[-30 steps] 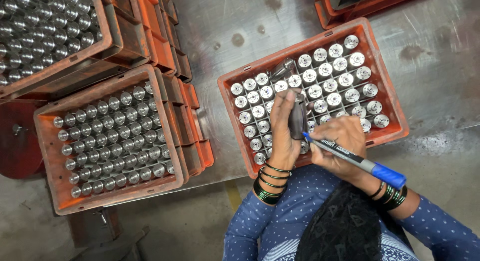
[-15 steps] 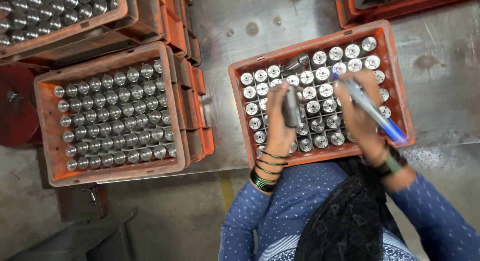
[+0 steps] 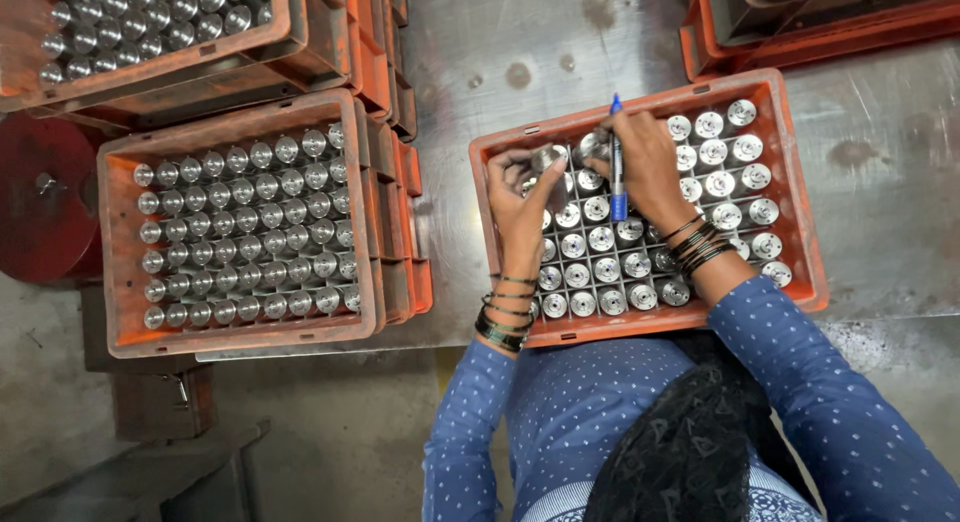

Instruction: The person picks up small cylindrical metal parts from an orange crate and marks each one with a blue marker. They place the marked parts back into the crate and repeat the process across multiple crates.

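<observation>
A small metal cylinder (image 3: 545, 160) sits pinched in the fingers of the left hand (image 3: 522, 197), lifted over the far left corner of the orange crate (image 3: 800, 212) in front of the person. The right hand (image 3: 645, 167) is closed around a blue marker (image 3: 617, 162), tip pointing away toward the crate's far edge, just beside the cylinder. Rows of shiny cylinders (image 3: 720, 182) stand upright in the crate's grid. The crate rests on a scuffed steel tabletop (image 3: 520, 42). Off to the left, a stack of orange crates (image 3: 370, 232) holds more cylinders (image 3: 240, 227).
</observation>
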The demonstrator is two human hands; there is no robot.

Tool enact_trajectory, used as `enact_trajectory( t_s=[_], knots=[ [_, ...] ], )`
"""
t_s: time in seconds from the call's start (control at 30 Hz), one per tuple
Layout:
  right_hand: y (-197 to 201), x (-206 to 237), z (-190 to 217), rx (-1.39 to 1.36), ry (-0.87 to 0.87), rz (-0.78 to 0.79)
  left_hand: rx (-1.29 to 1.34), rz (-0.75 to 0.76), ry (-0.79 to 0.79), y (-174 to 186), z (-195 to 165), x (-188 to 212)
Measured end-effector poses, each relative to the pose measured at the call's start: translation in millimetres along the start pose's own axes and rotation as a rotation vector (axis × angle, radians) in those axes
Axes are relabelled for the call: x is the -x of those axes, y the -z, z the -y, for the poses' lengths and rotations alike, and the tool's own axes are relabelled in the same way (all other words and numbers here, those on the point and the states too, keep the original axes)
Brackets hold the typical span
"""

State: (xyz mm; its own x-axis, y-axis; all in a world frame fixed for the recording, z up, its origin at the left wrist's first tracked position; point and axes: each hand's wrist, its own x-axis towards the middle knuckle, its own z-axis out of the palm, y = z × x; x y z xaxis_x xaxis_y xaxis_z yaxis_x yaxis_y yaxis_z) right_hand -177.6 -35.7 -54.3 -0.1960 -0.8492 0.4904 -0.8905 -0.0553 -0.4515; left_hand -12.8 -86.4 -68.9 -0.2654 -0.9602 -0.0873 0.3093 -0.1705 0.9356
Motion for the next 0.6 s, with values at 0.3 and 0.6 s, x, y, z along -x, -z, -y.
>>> enact_trajectory(
  t_s=[0.3, 0.6],
  knots=[
    [45, 14, -36, -0.216, -0.401, -0.2, -0.305, 0.254, -0.246, -58, 11, -32],
    [27, 10, -21, 0.273, -0.086, 0.033, -0.684, 0.283, -0.508, -62, 5, -33]
  ],
)
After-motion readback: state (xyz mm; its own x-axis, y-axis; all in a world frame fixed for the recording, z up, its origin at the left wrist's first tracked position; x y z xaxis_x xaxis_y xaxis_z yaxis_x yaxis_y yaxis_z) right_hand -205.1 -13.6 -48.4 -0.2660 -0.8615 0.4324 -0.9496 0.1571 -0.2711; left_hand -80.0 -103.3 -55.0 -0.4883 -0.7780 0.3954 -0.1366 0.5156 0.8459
